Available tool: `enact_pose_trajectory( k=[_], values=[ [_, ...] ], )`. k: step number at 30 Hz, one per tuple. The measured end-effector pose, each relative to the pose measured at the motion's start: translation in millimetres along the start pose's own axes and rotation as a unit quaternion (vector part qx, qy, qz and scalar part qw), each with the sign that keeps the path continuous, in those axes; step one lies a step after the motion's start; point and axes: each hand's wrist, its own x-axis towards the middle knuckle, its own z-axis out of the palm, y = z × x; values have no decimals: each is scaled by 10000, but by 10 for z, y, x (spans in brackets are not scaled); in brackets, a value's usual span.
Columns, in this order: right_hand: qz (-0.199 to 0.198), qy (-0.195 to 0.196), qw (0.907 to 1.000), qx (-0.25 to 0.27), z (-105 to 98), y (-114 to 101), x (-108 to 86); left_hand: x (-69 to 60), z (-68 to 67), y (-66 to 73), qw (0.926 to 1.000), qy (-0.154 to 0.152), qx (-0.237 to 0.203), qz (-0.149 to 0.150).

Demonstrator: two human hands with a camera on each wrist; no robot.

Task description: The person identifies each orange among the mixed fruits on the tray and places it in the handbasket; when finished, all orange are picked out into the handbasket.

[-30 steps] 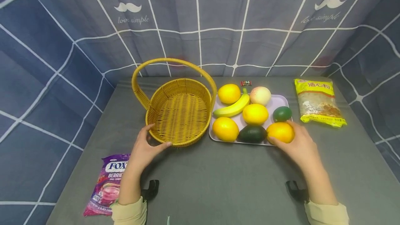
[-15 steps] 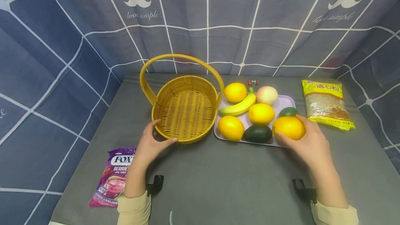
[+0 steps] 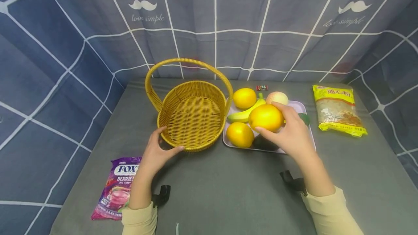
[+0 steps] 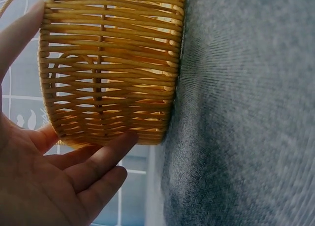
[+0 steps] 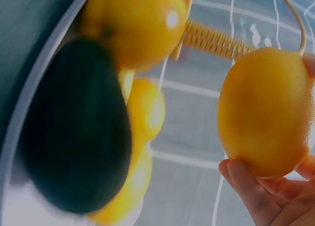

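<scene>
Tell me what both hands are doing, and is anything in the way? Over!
Right hand holding yellow fruit above tray. Left hand touching basket. Possible snag: handle arching over basket.

The right grip (image 3: 292, 130) could enter the basket (image 3: 196, 122) over its near side; farther back, the arched handle (image 3: 189, 60) obstructs.

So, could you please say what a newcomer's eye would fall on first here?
Probably the golden wicker basket with its tall arched handle, the left hand at its near side. Next comes the bright yellow fruit in the right hand, above the lilac tray. The purple candy bag, lower left in the head view, also stands out.
</scene>
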Motion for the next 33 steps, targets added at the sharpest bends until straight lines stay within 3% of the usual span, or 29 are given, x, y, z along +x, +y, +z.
enact_pose_trajectory(
  k=[4, 11, 21, 33],
  values=[
    [-511, -28, 9986, 127, 151, -149, 64, -5, 8, 0, 10000, -23, 12, 6],
    [-752, -557, 9945, 464, 375, -472, 134, 7, 21, 6, 10000, -41, -22, 12],
    [-1398, -918, 9844, 547, 936, -773, 359, 5, 15, 5, 10000, -16, -67, -50],
    [-1229, -1544, 9794, 422, 1525, -977, 537, 6, 23, -15, 9999, 79, -83, 2]
  ],
)
